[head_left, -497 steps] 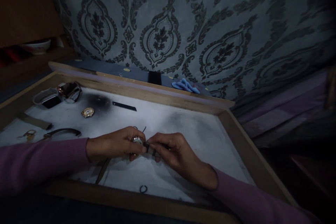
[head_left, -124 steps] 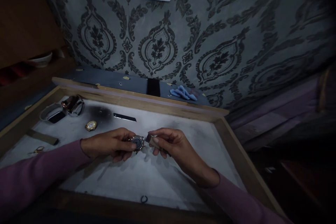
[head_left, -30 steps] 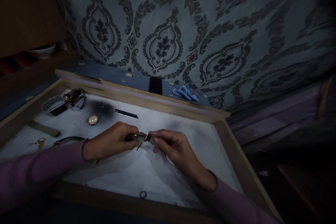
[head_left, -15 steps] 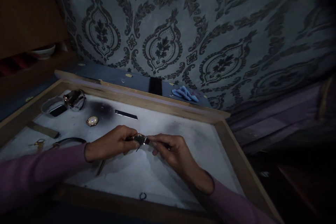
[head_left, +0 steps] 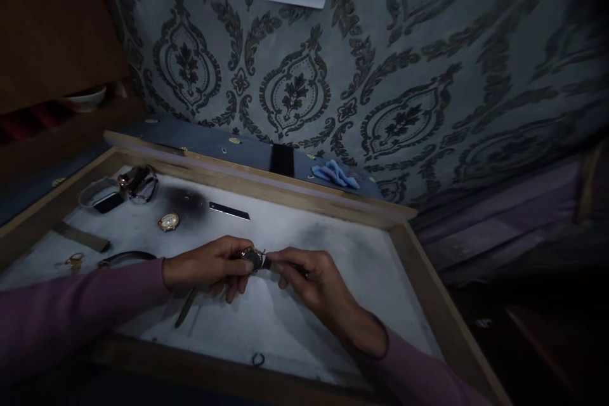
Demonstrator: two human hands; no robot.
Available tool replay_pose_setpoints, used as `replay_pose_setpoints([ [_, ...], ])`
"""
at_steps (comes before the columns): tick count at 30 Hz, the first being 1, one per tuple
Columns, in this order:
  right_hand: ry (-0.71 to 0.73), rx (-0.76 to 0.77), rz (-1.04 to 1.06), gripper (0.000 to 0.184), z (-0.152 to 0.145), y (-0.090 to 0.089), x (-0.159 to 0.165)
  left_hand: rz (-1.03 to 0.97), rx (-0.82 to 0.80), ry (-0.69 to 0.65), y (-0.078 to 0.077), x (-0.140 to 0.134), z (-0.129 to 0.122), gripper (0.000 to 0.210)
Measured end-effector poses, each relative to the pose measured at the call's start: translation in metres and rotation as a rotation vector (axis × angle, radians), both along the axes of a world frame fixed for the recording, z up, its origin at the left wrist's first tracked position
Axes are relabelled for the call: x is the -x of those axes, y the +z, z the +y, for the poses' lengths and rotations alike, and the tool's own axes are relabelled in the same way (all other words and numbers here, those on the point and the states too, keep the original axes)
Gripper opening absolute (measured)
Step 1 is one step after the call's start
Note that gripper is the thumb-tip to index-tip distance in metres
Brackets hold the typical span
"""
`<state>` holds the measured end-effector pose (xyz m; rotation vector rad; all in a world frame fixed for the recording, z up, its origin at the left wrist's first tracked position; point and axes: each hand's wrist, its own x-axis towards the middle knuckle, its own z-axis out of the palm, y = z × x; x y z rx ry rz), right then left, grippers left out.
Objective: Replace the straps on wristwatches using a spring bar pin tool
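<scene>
A round wristwatch with a dark face and a gold-toned case is held above the white tray floor. My left hand grips the case from the left, its thumb on the watch. My right hand is closed, thumb and fingers pinching a short dark strap piece at the right edge of the case. Whether that piece is joined to the case cannot be made out. A loose strap-like strip lies below my left wrist. Past my left hand rests a gold watch head.
A wooden-rimmed tray surrounds the work. Inside are a dark flat blade-like strip, watches, a smartwatch, a flat strap, a gold clasp and a small black ring. Behind lies a blue cloth.
The watch has tilted, showing more of its face, and sits slightly lower. My left hand's lower fingers have spread downward. My right hand keeps its pinch at the case edge.
</scene>
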<state>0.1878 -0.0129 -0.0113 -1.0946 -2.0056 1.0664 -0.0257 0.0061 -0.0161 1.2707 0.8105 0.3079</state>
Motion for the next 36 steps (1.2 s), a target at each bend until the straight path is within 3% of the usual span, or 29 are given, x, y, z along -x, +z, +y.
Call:
replay_pose_setpoints([
  [9, -0.057, 0.031, -0.053, 0.008, -0.0022, 0.003, 0.0, -0.004, -0.017, -0.001, -0.0049, 0.0007, 0.0009, 0.031],
  [30, 0.001, -0.005, -0.028, 0.026, -0.0015, -0.0021, -0.0001, -0.026, -0.024, 0.003, -0.0081, 0.0017, 0.002, 0.027],
  [36, -0.042, -0.043, -0.069, 0.015, -0.003, -0.0043, 0.0, -0.001, -0.043, -0.001, -0.0065, 0.0012, 0.0017, 0.025],
])
